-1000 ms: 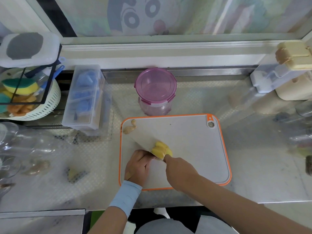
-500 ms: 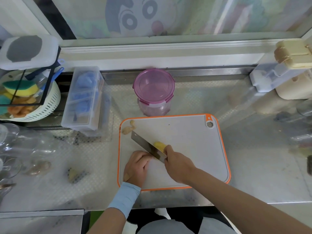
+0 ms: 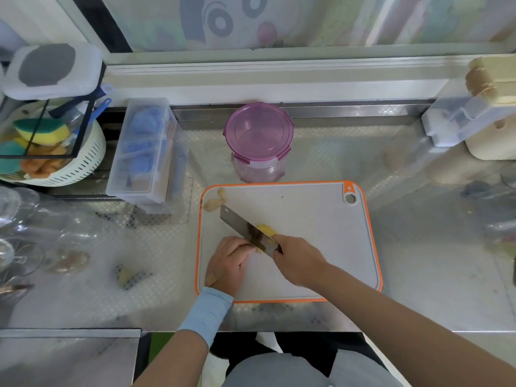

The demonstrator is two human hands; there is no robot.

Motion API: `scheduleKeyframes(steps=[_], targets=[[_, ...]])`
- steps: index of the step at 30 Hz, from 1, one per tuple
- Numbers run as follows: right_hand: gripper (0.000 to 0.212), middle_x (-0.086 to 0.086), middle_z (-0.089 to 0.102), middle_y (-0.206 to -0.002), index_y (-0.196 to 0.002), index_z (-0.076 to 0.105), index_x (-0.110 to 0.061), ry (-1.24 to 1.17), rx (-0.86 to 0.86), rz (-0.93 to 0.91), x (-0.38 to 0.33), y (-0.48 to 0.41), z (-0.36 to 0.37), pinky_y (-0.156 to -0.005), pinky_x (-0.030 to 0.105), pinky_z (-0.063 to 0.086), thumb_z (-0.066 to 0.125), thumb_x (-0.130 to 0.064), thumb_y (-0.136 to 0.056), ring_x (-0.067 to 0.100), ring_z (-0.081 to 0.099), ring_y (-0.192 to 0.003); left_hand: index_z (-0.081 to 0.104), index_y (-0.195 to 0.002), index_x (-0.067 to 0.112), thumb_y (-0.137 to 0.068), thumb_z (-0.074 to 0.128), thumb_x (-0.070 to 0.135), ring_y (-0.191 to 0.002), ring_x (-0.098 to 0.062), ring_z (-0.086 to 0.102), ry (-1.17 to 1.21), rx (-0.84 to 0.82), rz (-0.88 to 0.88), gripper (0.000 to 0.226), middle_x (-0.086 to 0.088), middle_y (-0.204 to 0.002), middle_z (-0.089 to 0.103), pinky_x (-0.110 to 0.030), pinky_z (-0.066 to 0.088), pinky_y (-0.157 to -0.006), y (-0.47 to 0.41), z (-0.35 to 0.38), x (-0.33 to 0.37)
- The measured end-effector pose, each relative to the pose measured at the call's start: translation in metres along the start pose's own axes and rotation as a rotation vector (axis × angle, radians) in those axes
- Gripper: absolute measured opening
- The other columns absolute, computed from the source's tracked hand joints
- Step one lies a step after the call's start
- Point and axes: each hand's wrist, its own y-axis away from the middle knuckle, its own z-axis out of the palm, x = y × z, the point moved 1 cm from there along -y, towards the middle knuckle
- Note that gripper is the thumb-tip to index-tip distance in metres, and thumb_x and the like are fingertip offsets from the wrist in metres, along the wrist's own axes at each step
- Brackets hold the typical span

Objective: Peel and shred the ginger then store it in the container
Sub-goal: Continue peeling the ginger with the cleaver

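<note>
Ginger [image 3: 265,229], peeled, pale yellow and knobbly, on the board [image 3: 321,219] left of its middle, partly hidden behind the knife [image 3: 242,227] blade. Left hand [image 3: 229,263] palm down on the board, fingers curled, knuckles toward the blade, fingertips holding the near end of the ginger against the flat of the steel; pale blue sleeve [image 3: 206,314] round the wrist. Right hand [image 3: 298,261] wrapped round the knife handle, handle itself hidden in the fist, forearm in from the lower right. Blade broad, rectangular, dull grey metal, small hole near its far corner, slanted from far left to near right, set against the ginger. Board grey, matte, round-cornered, orange-rimmed, with a hanging hole at the far right corner. Scraps [image 3: 213,203] of brownish peel at the far left corner of the board, well apart from both hands. Container [image 3: 259,143] just behind the far edge of the board: round, clear with a purple tint, purple clip lid on, contents not to be made out. Clear lidded box [image 3: 145,152] to the left, blue items in its compartments, too blurred to name. White slotted basket [image 3: 83,166] further left, yellow-and-green sponge [image 3: 42,131] and orange bits in it, seen through a black wire frame. Counter [image 3: 418,247] of shiny embossed metal, glare over much of it.
</note>
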Motion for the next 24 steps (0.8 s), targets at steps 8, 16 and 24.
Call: scheduleKeyframes(steps=[8,16,24], targets=[[0.041,-0.003,0.054,-0.077,-0.133,0.046,-0.039,0.113,0.104,-0.048,-0.004,0.023,0.002,-0.054,0.029,0.037,0.031,-0.02,-0.1,0.019,0.052,-0.064,0.075,-0.084,0.006,-0.088,0.058,0.011,-0.089,-0.02,0.056,0.036,0.141,0.055,0.018,-0.006,-0.089,0.067,-0.024,0.047,-0.077,0.003,0.003,-0.002],[0.06,-0.002,0.049,-0.077,-0.142,0.036,-0.034,0.224,0.119,-0.091,-0.017,0.048,0.013,-0.06,0.033,0.036,0.04,-0.005,-0.09,0.025,0.05,-0.069,0.072,-0.077,0.001,-0.082,0.055,0.0,-0.088,-0.024,0.056,-0.036,0.223,0.086,0.018,-0.011,-0.086,0.068,-0.024,0.045,-0.076,0.003,0.007,-0.004],[0.061,-0.006,0.039,-0.072,-0.144,0.034,-0.033,0.237,0.103,-0.082,-0.013,0.051,0.009,-0.062,0.033,0.036,0.045,-0.006,-0.089,0.024,0.047,-0.071,0.066,-0.089,0.009,-0.084,0.061,0.004,-0.091,-0.025,0.057,0.015,0.224,0.109,0.009,-0.007,-0.095,0.063,-0.027,0.047,-0.081,0.007,0.009,-0.007]])
